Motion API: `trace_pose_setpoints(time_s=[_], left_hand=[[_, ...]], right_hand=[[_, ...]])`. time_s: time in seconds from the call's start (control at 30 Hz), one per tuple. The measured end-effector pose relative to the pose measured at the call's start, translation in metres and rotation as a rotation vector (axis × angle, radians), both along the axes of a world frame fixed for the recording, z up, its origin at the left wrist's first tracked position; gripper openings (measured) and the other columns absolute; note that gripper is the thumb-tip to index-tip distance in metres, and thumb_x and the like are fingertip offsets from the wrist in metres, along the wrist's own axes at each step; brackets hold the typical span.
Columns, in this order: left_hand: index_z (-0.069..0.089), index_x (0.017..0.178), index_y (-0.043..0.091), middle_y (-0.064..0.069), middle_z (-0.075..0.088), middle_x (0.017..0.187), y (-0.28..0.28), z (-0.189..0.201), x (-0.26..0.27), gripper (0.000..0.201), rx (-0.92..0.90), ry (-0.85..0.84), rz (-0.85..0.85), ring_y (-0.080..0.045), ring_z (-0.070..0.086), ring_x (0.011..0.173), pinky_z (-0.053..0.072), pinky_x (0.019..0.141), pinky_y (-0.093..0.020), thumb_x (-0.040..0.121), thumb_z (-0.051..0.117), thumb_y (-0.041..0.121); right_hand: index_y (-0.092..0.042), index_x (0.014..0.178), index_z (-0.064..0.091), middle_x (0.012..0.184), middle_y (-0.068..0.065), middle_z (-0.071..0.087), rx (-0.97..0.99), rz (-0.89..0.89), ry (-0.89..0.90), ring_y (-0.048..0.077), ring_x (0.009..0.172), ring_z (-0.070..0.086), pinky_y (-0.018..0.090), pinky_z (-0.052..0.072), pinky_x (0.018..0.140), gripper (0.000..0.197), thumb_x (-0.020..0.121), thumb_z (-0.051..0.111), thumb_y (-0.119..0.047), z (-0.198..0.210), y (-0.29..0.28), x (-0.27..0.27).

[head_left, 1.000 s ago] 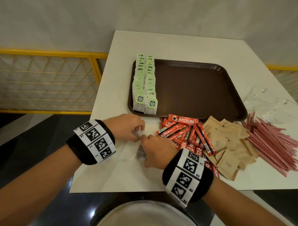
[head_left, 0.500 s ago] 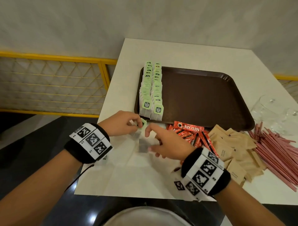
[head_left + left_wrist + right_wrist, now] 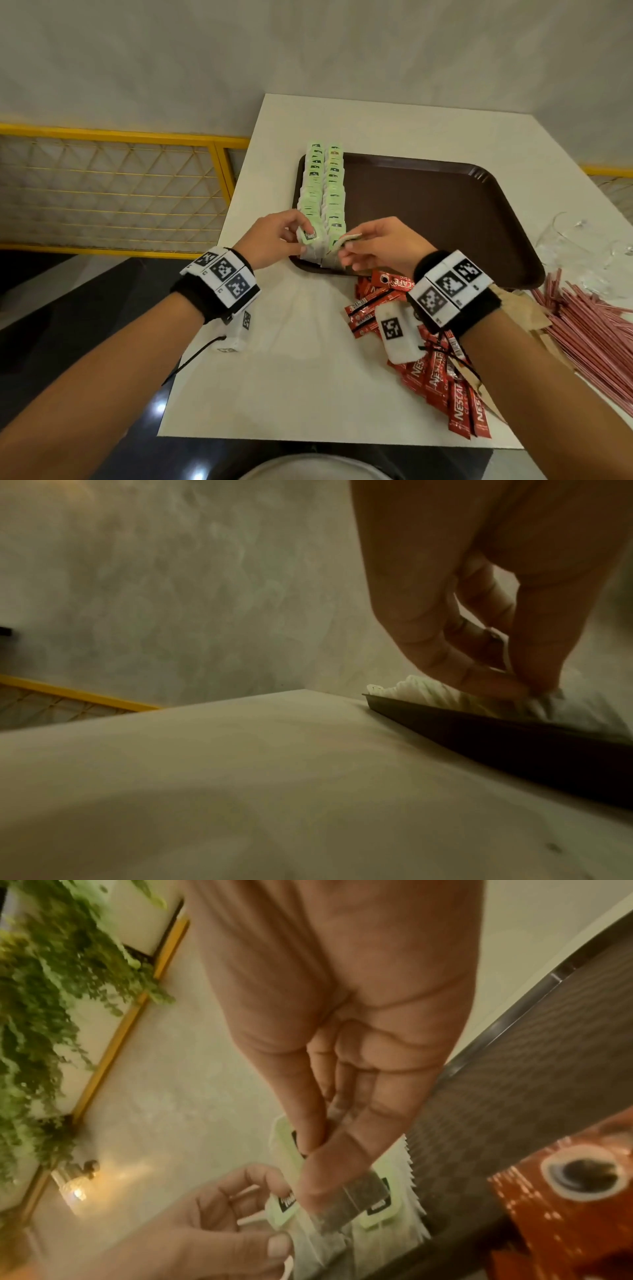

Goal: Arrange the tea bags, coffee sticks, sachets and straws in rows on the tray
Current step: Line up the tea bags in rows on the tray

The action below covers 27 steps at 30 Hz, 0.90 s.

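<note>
Tea bags (image 3: 323,195) in two rows at the tray's (image 3: 445,212) left edge. Left hand (image 3: 274,236) and right hand (image 3: 380,243) each pinch a bag at the near ends, probably extending the rows. Sticks (image 3: 442,373) wait on the desk (image 3: 291,377).

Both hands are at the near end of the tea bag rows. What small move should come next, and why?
Probably lower the tea bag pinched in the right hand onto the near end of the right row: it hangs just above that end, while the left hand holds the left row's front bag.
</note>
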State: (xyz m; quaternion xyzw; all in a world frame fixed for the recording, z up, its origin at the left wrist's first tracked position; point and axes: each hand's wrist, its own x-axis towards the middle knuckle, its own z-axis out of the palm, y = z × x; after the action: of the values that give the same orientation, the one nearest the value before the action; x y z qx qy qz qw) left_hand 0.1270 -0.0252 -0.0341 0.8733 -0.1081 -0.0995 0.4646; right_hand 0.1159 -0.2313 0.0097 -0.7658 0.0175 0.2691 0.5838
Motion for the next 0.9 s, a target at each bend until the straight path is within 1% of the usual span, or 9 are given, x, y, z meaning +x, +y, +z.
trace_pose_setpoints(time_s=[0.1,0.2,0.3,0.37,0.47,0.5,0.63,0.77,0.9], left_hand=[[0.057,0.085,0.03,-0.002,0.054,0.082,-0.003,-0.001,0.005,0.03,0.108,-0.032,-0.044,-0.01,0.057,0.065,0.044,0.07,-0.021,0.079,0.068,0.003],[0.061,0.087,0.023,0.005,0.054,0.086,-0.005,0.001,0.007,0.019,0.195,-0.061,-0.044,-0.015,0.057,0.077,0.044,0.075,-0.023,0.077,0.073,0.012],[0.062,0.087,0.018,0.001,0.052,0.093,-0.007,0.002,0.008,0.018,0.23,-0.109,-0.03,-0.015,0.056,0.08,0.042,0.07,-0.018,0.076,0.076,0.02],[0.062,0.087,0.015,-0.001,0.052,0.092,-0.009,0.001,0.009,0.018,0.25,-0.116,-0.034,-0.019,0.057,0.081,0.039,0.067,-0.013,0.076,0.076,0.018],[0.064,0.089,0.011,0.0,0.053,0.09,-0.009,0.0,0.012,0.017,0.282,-0.116,-0.049,-0.025,0.059,0.084,0.038,0.065,-0.012,0.076,0.075,0.014],[0.064,0.089,0.011,0.0,0.053,0.09,-0.009,0.0,0.012,0.017,0.289,-0.119,-0.05,-0.025,0.059,0.084,0.037,0.065,-0.011,0.076,0.075,0.013],[0.065,0.092,0.012,0.0,0.052,0.091,-0.009,0.0,0.012,0.02,0.289,-0.141,-0.042,-0.023,0.058,0.082,0.036,0.063,-0.008,0.076,0.076,0.015],[0.065,0.097,0.012,0.002,0.047,0.092,-0.012,-0.001,0.01,0.031,0.337,-0.111,-0.064,-0.012,0.053,0.075,0.035,0.06,-0.006,0.071,0.08,0.022],[0.065,0.098,0.008,-0.002,0.051,0.096,-0.014,-0.001,0.012,0.035,0.342,-0.088,-0.012,-0.016,0.056,0.079,0.038,0.062,-0.012,0.069,0.081,0.021]], right_hand=[[-0.001,0.097,0.061,0.073,0.007,0.064,-0.161,0.06,0.012,0.01,0.054,0.059,0.017,0.052,0.049,0.009,0.092,0.057,-0.007,-0.007,0.008,0.011],[-0.009,0.091,0.063,0.066,0.0,0.059,-0.409,0.136,-0.056,0.01,0.052,0.047,0.021,0.043,0.048,0.013,0.091,0.06,-0.021,-0.011,0.013,0.021],[-0.014,0.107,0.064,0.092,0.003,0.064,-0.583,0.178,-0.148,0.014,0.068,0.055,0.026,0.049,0.059,0.025,0.09,0.059,-0.032,-0.011,0.016,0.026],[-0.013,0.118,0.06,0.107,0.006,0.063,-0.582,0.17,-0.131,0.019,0.084,0.06,0.03,0.055,0.07,0.033,0.091,0.058,-0.033,-0.012,0.016,0.028],[-0.012,0.128,0.053,0.086,0.007,0.059,-0.511,0.151,-0.055,0.015,0.071,0.057,0.031,0.057,0.069,0.041,0.09,0.06,-0.027,-0.016,0.016,0.029],[-0.011,0.128,0.053,0.086,0.009,0.06,-0.489,0.146,-0.038,0.015,0.069,0.058,0.032,0.059,0.069,0.042,0.089,0.062,-0.024,-0.018,0.016,0.029],[-0.009,0.114,0.056,0.11,0.011,0.063,-0.416,0.146,-0.028,0.023,0.088,0.067,0.039,0.059,0.076,0.037,0.08,0.07,-0.006,-0.022,0.019,0.025],[-0.017,0.089,0.047,0.094,-0.001,0.055,-0.461,0.154,-0.073,0.023,0.087,0.065,0.035,0.059,0.065,0.035,0.075,0.073,0.001,-0.02,0.024,0.024],[-0.013,0.099,0.043,0.104,0.007,0.057,-0.472,0.106,-0.102,0.028,0.091,0.067,0.042,0.058,0.075,0.041,0.074,0.074,-0.002,-0.019,0.024,0.027]])
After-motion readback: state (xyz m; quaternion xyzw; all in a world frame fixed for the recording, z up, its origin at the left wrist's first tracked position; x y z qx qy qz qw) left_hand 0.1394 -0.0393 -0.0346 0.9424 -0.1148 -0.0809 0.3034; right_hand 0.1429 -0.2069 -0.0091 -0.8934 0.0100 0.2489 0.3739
